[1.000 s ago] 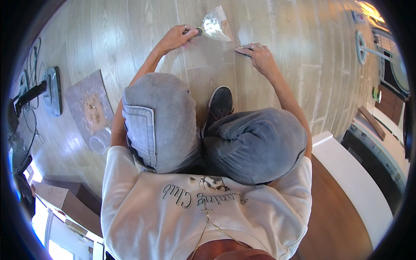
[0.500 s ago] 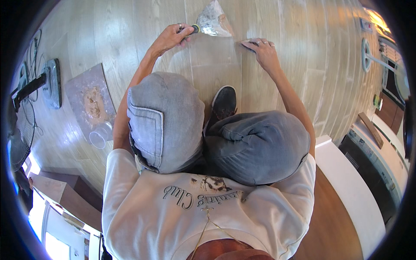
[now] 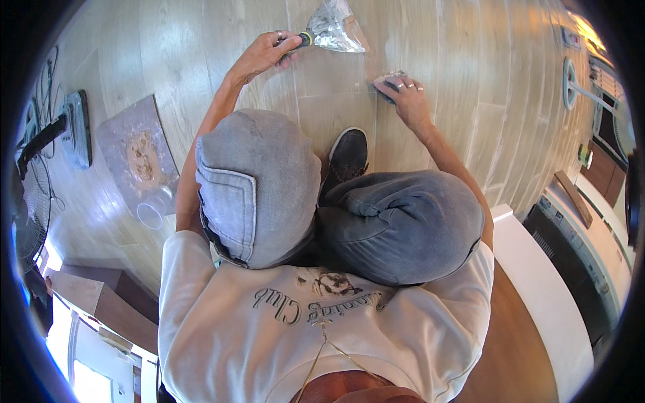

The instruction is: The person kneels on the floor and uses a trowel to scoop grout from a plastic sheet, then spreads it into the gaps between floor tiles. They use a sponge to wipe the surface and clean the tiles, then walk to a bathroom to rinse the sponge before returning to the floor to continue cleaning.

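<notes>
My left hand is closed round the dark handle of a wide putty knife. Its broad metal blade is smeared with pale paste and points to the right, over the wood-look plank floor. To the right, my right hand grips a small dark flat tool, with a beige crumbly smear along its far edge. My fingers cover most of that tool, so its exact kind does not show. It is down at the floor, apart from the putty knife.
On the left lie a grey board with a beige paste heap and a clear plastic cup. Beyond them are a black stand base, cables and a fan. A white stand is at far right.
My right hand has come slightly nearer to me and tilted, so the beige smear on its tool now shows. The putty knife has shifted a little to the right in my left hand.
</notes>
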The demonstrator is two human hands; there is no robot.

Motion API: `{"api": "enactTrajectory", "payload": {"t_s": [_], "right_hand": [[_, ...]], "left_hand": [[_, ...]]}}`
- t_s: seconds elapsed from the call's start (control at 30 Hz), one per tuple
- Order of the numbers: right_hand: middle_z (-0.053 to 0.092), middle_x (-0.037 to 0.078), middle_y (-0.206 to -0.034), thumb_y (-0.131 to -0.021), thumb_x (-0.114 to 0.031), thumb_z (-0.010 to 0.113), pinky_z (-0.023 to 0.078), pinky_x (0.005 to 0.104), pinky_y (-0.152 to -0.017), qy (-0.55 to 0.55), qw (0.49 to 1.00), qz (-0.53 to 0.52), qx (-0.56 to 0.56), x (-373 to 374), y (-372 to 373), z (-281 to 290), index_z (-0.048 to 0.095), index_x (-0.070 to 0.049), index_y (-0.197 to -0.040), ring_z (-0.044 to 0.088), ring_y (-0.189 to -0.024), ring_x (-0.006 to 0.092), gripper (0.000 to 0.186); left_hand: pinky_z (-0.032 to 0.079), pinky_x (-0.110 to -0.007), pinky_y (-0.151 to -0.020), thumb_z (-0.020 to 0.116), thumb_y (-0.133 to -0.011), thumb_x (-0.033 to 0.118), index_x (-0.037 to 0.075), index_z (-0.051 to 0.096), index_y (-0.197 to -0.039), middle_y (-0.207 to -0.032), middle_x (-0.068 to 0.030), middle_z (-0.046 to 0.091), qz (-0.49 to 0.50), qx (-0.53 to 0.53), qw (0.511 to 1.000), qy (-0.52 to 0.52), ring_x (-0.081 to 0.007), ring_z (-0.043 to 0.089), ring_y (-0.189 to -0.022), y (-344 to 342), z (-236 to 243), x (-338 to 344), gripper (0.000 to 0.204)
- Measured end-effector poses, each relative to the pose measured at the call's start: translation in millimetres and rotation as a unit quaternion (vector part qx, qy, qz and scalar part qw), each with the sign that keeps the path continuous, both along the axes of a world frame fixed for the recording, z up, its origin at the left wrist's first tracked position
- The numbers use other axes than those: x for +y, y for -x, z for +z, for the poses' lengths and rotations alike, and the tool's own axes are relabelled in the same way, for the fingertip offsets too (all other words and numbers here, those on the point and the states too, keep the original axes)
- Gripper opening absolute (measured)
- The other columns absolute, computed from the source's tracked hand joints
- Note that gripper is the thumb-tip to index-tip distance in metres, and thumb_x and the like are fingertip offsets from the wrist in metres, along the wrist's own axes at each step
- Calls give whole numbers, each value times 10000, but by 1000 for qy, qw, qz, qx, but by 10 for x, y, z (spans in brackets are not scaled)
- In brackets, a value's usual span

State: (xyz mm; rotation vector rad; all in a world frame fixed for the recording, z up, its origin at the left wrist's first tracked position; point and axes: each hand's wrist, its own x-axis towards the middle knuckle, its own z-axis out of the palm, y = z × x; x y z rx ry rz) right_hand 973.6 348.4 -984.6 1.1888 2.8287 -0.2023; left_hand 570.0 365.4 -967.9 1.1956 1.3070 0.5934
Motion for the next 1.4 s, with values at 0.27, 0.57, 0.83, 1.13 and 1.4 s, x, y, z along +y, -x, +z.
{"api": "enactTrajectory", "payload": {"t_s": [0.27, 0.57, 0.83, 1.13, 1.4], "right_hand": [[661, 5, -1151, -877, -18, 542, 474, 438, -945, -13, 1000, 2, 4, 466, -28, -17, 680, -299, -1299, 608, -1120, 253, 526], [651, 12, -1184, -899, -20, 532, 461, 445, -983, 15, 999, 33, -19, 42, 29, -53, 678, -286, -1301, 595, -1164, 256, 503], [626, 5, -1241, -887, -14, 536, 430, 444, -1042, 25, 999, -23, -14, -225, -11, 77, 655, -296, -1324, 581, -1213, 251, 533], [642, 21, -1218, -887, -18, 527, 453, 450, -1001, 63, 998, 14, -24, -109, -244, 66, 654, -279, -1331, 598, -1168, 257, 531], [647, 15, -1209, -894, -13, 517, 475, 457, -954, 50, 999, 10, -15, -145, 39, 2, 668, -270, -1305, 599, -1160, 263, 508]], "left_hand": [[487, -253, -656, 601, -1002, 480, 65, 716, -1149, -837, -19, 675, 24, -14, 999, 28, -90, 578, -689, 8, 3, 13, 455], [479, -250, -659, 590, -1014, 462, 83, 721, -1126, -826, -5, 662, 37, -11, 999, 30, -81, 569, -694, 172, 68, -103, 417], [414, -232, -625, 577, -1027, 452, 120, 694, -1033, -788, 43, 610, 25, -39, 998, 46, -51, 523, -669, 24, 23, -113, 352], [460, -255, -642, 600, -1000, 487, 70, 715, -1126, -834, -2, 653, 13, -31, 999, 24, -76, 549, -691, 118, 86, -91, 451], [398, -223, -608, 578, -1022, 473, 135, 693, -1017, -786, 46, 616, 13, -5, 999, 34, -47, 516, -641, 118, 158, -208, 357]]}}
